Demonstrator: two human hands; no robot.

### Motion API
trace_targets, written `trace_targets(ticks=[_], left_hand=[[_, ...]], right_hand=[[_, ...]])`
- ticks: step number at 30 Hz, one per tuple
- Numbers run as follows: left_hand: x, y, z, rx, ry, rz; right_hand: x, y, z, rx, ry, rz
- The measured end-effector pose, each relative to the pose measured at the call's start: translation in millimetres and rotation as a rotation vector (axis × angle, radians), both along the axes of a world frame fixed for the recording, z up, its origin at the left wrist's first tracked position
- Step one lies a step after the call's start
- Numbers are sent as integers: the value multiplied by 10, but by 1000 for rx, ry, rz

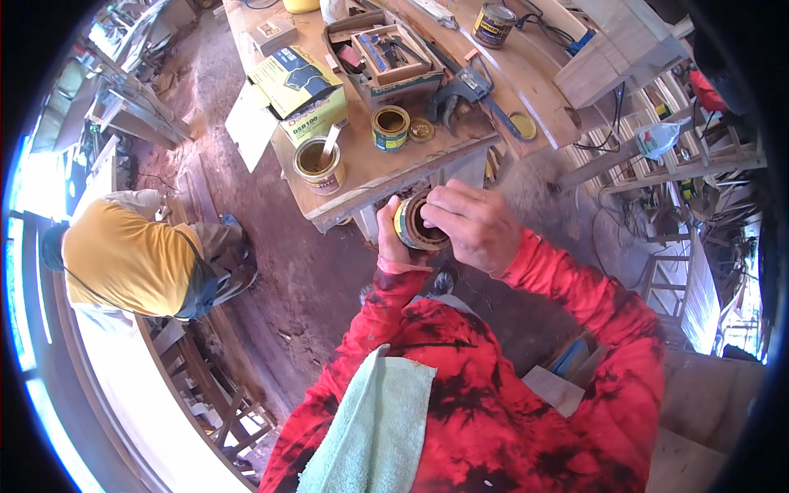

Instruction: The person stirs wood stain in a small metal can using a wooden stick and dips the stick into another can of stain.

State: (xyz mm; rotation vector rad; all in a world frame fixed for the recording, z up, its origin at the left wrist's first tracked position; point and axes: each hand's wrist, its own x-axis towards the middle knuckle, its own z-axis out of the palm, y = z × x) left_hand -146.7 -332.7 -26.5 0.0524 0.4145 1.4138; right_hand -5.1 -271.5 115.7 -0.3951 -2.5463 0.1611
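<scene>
My left hand point(392, 237) grips a small tin can point(407, 223) with a yellow and green label, just off the front edge of the workbench. The can is tilted, its brown-stained mouth facing right. My right hand point(473, 223) is at that mouth with bent fingertips reaching over the rim; whether they pinch something is hidden. On the bench beyond stand a larger open can point(319, 169) with a flat stick point(331, 140) in it and a small open can point(390, 128) of brown contents. A round metal lid point(421, 130) lies beside the small one.
A yellow box point(308, 92) and a carton of tools point(394, 92) stand on the workbench point(363, 179), near a bar clamp point(474, 86). Farther back are another can point(493, 26) and a yellow lid point(522, 126). At left a person point(132, 252) in a yellow shirt bends over.
</scene>
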Motion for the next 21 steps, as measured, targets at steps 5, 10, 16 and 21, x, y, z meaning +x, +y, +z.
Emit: trace_targets(ticks=[5, 10, 16, 21], left_hand=[[90, 18, 180, -169, 121, 48], [169, 51, 100, -130, 121, 29], [119, 104, 70, 12, 158, 78], [245, 118, -338, 70, 1201, 348]], right_hand=[[100, 33, 111, 28, -37, 74], [193, 15, 153, -9, -40, 24], [339, -35, 225, -140, 13, -70], [242, -136, 195, -87, 162, -123]])
